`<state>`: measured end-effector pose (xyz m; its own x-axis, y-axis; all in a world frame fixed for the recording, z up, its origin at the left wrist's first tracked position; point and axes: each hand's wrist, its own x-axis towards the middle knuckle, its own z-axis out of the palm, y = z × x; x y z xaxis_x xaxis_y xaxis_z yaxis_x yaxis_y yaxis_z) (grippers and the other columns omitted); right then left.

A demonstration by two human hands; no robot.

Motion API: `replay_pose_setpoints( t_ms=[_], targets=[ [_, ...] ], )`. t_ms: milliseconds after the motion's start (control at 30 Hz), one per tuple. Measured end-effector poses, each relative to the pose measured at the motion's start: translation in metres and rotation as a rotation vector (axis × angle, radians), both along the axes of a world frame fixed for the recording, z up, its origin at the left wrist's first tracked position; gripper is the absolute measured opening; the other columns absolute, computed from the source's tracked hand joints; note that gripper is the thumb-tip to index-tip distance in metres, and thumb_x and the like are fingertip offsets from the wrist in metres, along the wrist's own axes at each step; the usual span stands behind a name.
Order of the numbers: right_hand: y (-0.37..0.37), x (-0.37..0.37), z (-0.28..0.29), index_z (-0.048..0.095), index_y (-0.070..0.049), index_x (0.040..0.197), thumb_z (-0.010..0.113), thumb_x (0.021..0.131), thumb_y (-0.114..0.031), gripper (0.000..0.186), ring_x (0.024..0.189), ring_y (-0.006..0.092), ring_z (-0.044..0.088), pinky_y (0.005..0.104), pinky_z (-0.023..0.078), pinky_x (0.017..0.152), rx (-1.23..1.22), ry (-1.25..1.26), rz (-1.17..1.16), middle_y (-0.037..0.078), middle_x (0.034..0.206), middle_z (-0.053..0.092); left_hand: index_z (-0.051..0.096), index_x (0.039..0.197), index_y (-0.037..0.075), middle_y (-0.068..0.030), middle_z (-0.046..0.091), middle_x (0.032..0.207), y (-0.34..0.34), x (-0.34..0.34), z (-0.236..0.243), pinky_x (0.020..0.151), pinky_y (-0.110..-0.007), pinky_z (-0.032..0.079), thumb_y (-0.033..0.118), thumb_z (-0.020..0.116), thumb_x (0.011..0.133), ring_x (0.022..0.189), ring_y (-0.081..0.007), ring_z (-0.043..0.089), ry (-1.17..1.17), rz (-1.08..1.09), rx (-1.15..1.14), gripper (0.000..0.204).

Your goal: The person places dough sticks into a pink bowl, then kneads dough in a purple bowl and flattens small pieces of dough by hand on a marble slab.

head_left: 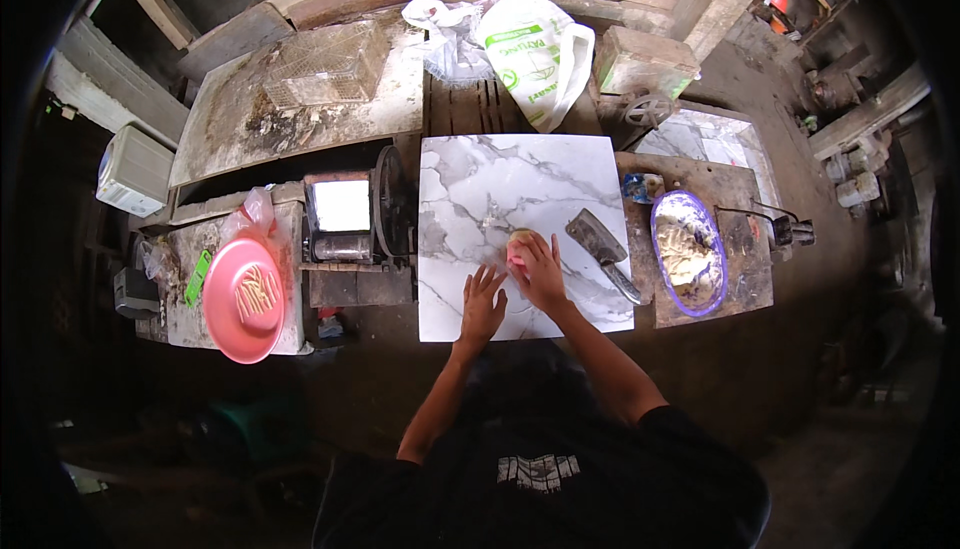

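Observation:
On the white marble-patterned board (460, 184), my right hand (541, 274) rests over a small pink-and-tan lump (517, 247), its fingers curved onto it. The fingers hide part of the lump, so I cannot tell what it is. My left hand (483, 305) lies palm down near the board's front edge, fingers spread, holding nothing. A cleaver (597, 239) with a dark, smeared blade lies right of my right hand, its handle pointing toward the near right corner. Farther right, a purple-rimmed oval basin (688, 253) holds pale dough and flour.
Left of the board stands a roller machine (342, 249) with a large dark wheel. A pink basin (230, 327) beyond it holds several pale strips. Plastic bags (530, 49) sit behind the board. A wire basket (325, 64) stands at the far left, a wooden box (645, 64) at the back right.

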<state>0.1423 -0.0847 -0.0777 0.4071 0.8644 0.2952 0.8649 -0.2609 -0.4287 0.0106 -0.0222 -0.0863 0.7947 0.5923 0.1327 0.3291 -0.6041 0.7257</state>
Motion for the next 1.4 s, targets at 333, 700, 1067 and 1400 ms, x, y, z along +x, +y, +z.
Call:
replay_pose_setpoints(
  t_ms=[333, 700, 1067, 1400],
  targets=[
    [0.065, 0.04, -0.015, 0.048, -0.007, 0.077, 0.053, 0.072, -0.02, 0.015, 0.08, 0.0253, 0.05, 0.0466, 0.026, 0.093, 0.134, 0.062, -0.049, 0.006, 0.076, 0.053, 0.049, 0.11, 0.007, -0.0124, 0.044, 0.12, 0.016, 0.011, -0.004, 0.097, -0.045, 0.022, 0.007, 0.05, 0.077, 0.117, -0.0306, 0.033, -0.041, 0.098, 0.033, 0.034],
    [0.064, 0.025, -0.013, 0.05, -0.009, 0.08, 0.051, 0.075, -0.018, 0.01, 0.083, 0.0239, 0.051, 0.0429, 0.03, 0.088, 0.091, 0.142, 0.002, 0.006, 0.082, 0.055, 0.05, 0.11, 0.005, -0.0081, 0.047, 0.119, 0.013, -0.003, -0.008, 0.101, -0.046, 0.012, 0.009, 0.048, 0.077, 0.12, -0.0254, 0.031, 0.145, -0.047, 0.094, 0.033],
    [-0.02, -0.023, -0.014, 0.051, -0.004, 0.094, 0.057, 0.074, -0.021, 0.027, 0.115, 0.0306, 0.035, 0.0455, 0.023, 0.096, 0.072, 0.034, 0.059, 0.014, 0.118, 0.043, 0.053, 0.108, 0.008, -0.0103, 0.05, 0.114, 0.018, -0.01, 0.004, 0.101, -0.045, 0.013, 0.007, 0.048, 0.077, 0.116, -0.0271, 0.036, 0.004, 0.001, 0.014, 0.031],
    [-0.003, -0.021, -0.008, 0.048, -0.004, 0.093, 0.053, 0.076, -0.025, 0.027, 0.119, 0.0294, 0.031, 0.052, 0.011, 0.099, 0.047, -0.02, -0.11, 0.015, 0.116, 0.043, 0.051, 0.109, 0.008, -0.0099, 0.05, 0.114, 0.015, -0.005, -0.001, 0.1, -0.044, 0.014, 0.008, 0.049, 0.077, 0.115, -0.027, 0.036, -0.057, -0.037, 0.011, 0.033]
  ],
)
